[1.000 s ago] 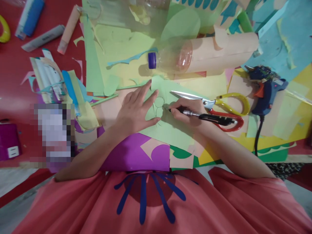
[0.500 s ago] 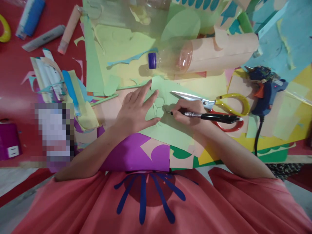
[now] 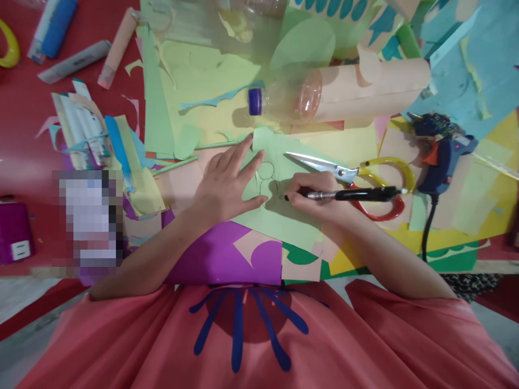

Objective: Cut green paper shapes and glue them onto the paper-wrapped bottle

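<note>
My right hand (image 3: 314, 195) is closed round a black pen (image 3: 360, 194), its tip at a light green sheet of paper (image 3: 295, 227). Thin drawn lines on that sheet form a small circle above a larger rounded outline. With fingers spread, my left hand (image 3: 227, 181) lies flat over the sheet's left side, thumb and fingertips beside the drawing. Scissors (image 3: 344, 173) with one yellow and one red handle lie just beyond my right hand, partly hidden by the hand and pen. Above the sheet a clear plastic bottle (image 3: 284, 101) with a purple cap lies sideways, its lower part wrapped in pale peach paper.
A blue glue gun (image 3: 446, 162) with a black cord lies on the right. White markers (image 3: 83, 129) and glue tubes (image 3: 75, 62) are on the left, near a blurred-out object (image 3: 87, 216). Purple paper (image 3: 227, 254) and coloured scraps cover the near edge.
The pen tip and my right hand have shifted slightly down and toward me, and the drawn outline's right side runs longer. My left hand stays in place.
</note>
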